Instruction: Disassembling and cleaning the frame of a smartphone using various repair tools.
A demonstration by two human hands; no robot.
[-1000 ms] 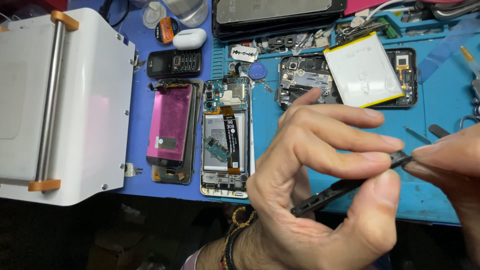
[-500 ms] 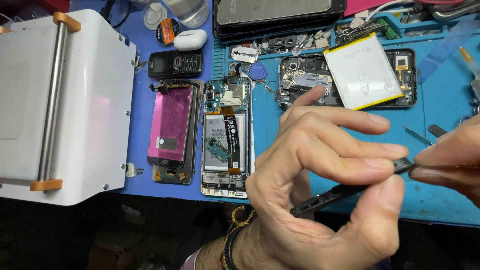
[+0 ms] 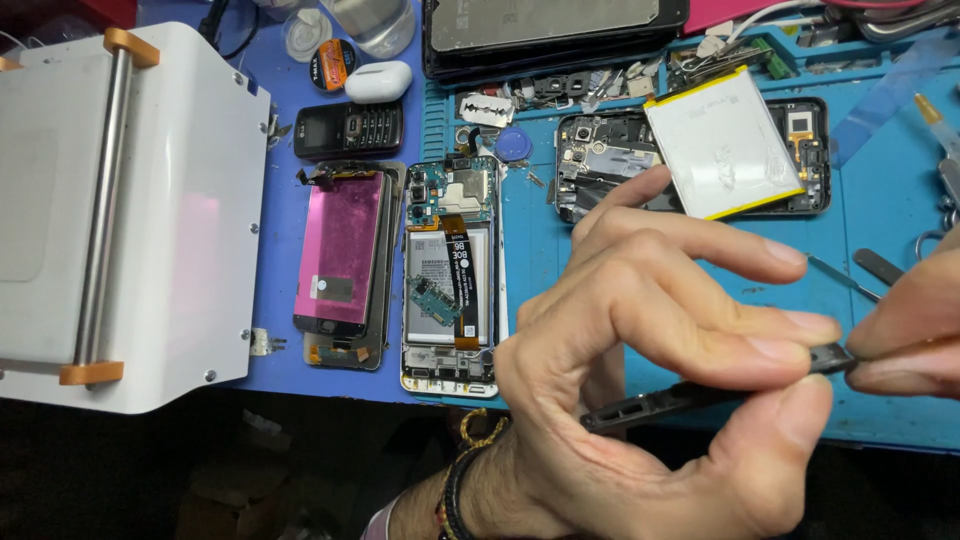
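My left hand [image 3: 650,330] fills the lower middle of the view, wearing a dark bead bracelet at the wrist. Its thumb and fingers pinch a long, narrow black plastic strip [image 3: 650,405] with small cut-outs, held level above the blue mat [image 3: 560,250]. My right hand [image 3: 915,320] comes in from the right edge and pinches the strip's right end between thumb and fingertip. Both hands hover in front of the disassembled phones; most of the right hand is out of frame.
An opened phone [image 3: 450,270] with battery and orange flex lies left of my hands, beside a pink screen panel [image 3: 340,250]. A white machine [image 3: 120,210] fills the left. Behind: a black keypad phone [image 3: 350,128], a phone body with a loose white battery [image 3: 720,140], tweezers [image 3: 845,278], a razor blade [image 3: 485,110].
My right hand has slid slightly to the right along the strip's end. My left hand keeps the same grip.
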